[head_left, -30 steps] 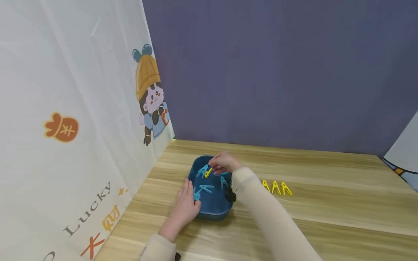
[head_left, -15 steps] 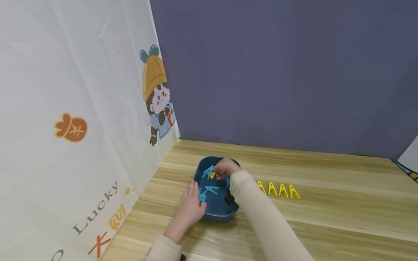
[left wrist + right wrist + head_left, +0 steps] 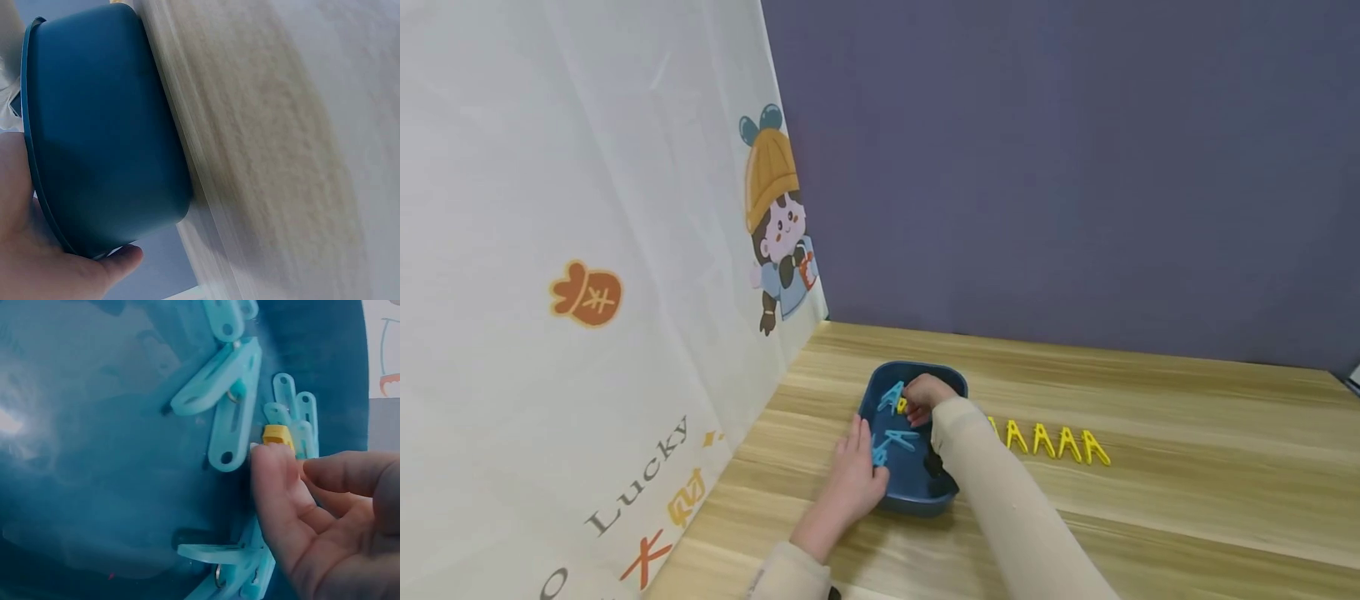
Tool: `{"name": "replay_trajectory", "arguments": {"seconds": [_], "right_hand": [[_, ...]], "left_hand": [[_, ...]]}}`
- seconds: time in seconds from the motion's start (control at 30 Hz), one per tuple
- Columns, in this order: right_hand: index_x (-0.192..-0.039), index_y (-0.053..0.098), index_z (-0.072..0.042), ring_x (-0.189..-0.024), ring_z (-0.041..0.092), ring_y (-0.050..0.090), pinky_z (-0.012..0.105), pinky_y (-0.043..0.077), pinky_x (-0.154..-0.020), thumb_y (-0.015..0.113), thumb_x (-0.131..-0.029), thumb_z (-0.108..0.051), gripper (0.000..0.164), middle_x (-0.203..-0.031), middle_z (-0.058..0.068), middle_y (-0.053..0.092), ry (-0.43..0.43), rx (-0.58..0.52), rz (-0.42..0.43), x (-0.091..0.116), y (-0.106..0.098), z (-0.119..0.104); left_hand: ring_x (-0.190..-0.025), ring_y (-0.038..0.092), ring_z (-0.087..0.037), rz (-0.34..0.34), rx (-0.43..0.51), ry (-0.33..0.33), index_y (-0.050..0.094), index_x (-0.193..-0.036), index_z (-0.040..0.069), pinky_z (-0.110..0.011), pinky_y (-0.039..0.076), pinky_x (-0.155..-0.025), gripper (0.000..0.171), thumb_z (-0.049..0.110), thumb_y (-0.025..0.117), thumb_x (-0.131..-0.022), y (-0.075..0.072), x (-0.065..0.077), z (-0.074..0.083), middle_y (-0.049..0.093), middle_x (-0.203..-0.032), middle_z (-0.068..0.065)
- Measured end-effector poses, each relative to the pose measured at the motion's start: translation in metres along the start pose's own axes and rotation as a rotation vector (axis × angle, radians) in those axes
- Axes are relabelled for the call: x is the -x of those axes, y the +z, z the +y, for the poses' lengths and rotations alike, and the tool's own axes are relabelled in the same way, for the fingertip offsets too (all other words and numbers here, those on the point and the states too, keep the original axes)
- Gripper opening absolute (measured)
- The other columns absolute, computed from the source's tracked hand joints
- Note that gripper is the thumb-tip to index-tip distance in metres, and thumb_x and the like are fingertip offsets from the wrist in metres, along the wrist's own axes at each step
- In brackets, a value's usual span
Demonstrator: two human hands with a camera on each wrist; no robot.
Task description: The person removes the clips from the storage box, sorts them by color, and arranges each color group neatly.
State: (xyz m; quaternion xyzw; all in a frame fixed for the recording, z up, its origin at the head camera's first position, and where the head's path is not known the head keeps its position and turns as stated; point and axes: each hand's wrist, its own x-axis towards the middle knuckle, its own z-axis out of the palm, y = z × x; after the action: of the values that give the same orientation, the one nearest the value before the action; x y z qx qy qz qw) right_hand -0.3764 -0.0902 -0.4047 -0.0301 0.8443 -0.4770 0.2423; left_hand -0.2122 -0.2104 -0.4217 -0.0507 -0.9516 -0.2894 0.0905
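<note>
A dark blue basin point(image 3: 917, 505) stands on the table with several light-blue clothespins point(image 3: 900, 438) scattered inside. Inside its far part, my right hand point(image 3: 928, 393) pinches a yellow clothespin point(image 3: 277, 434) between thumb and fingers, close beside blue ones. Only one end of that yellow clothespin shows; the hand covers the rest. At the basin's left side my left hand point(image 3: 857, 467) rests on the rim, its fingers fairly straight. In the left wrist view, the left thumb point(image 3: 122, 262) lies at the basin's near end, and the other fingertips are hidden behind the rim.
Several yellow clothespins point(image 3: 1067, 445) lie in a row on the wooden table point(image 3: 1187, 492), right of the basin and partly hidden by the right sleeve point(image 3: 1007, 492). A printed white curtain point(image 3: 647, 167) hangs at left, a dark purple panel point(image 3: 1060, 183) behind.
The head view has turned slightly left. My right hand has shifted slightly over the yellow clothespin, which now shows less. More yellow clothespins show past the right sleeve. The left hand stays on the rim.
</note>
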Motion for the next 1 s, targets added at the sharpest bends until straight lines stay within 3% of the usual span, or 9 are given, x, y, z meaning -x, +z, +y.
{"name": "replay_trajectory", "arguments": {"seconds": [0.23, 0.5, 0.7, 1.0], "right_hand": [[-0.091, 0.062, 0.005, -0.063, 0.022, 0.063, 0.034, 0.054, -0.063, 0.046, -0.093, -0.005, 0.019, -0.077, 0.015, 0.061, 0.005, 0.075, 0.012, -0.002, -0.002, 0.001], [-0.088, 0.065, 0.003, -0.060, 0.020, 0.064, 0.032, 0.054, -0.059, 0.055, -0.084, 0.002, 0.011, -0.079, 0.013, 0.064, 0.032, 0.069, 0.018, -0.010, -0.002, 0.006], [-0.076, 0.067, 0.004, -0.060, 0.022, 0.064, 0.033, 0.053, -0.056, 0.063, -0.078, 0.002, 0.004, -0.074, 0.012, 0.065, -0.030, 0.094, 0.019, -0.006, -0.009, 0.004], [-0.078, 0.064, 0.002, -0.070, 0.024, 0.066, 0.035, 0.053, -0.066, 0.065, -0.077, 0.001, 0.003, -0.076, 0.010, 0.065, -0.122, 0.099, 0.051, 0.010, -0.013, 0.004]], "left_hand": [[-0.124, 0.027, -0.044, -0.002, 0.011, 0.010, 0.023, -0.137, -0.016, -0.051, 0.031, -0.097, 0.069, 0.012, 0.054, -0.082, 0.001, -0.001, 0.000, 0.015, -0.146, -0.029], [-0.126, 0.024, -0.044, -0.022, 0.033, -0.006, 0.022, -0.138, -0.016, -0.052, 0.029, -0.099, 0.069, 0.012, 0.054, -0.083, 0.001, -0.001, -0.001, 0.013, -0.147, -0.028], [-0.125, 0.026, -0.043, -0.021, 0.032, -0.017, 0.023, -0.138, -0.015, -0.052, 0.030, -0.099, 0.069, 0.012, 0.054, -0.082, 0.000, -0.001, 0.001, 0.014, -0.147, -0.027], [-0.127, 0.025, -0.041, -0.033, 0.024, -0.051, 0.022, -0.140, -0.013, -0.052, 0.029, -0.099, 0.070, 0.014, 0.055, -0.084, 0.000, 0.000, 0.002, 0.012, -0.148, -0.025]]}}
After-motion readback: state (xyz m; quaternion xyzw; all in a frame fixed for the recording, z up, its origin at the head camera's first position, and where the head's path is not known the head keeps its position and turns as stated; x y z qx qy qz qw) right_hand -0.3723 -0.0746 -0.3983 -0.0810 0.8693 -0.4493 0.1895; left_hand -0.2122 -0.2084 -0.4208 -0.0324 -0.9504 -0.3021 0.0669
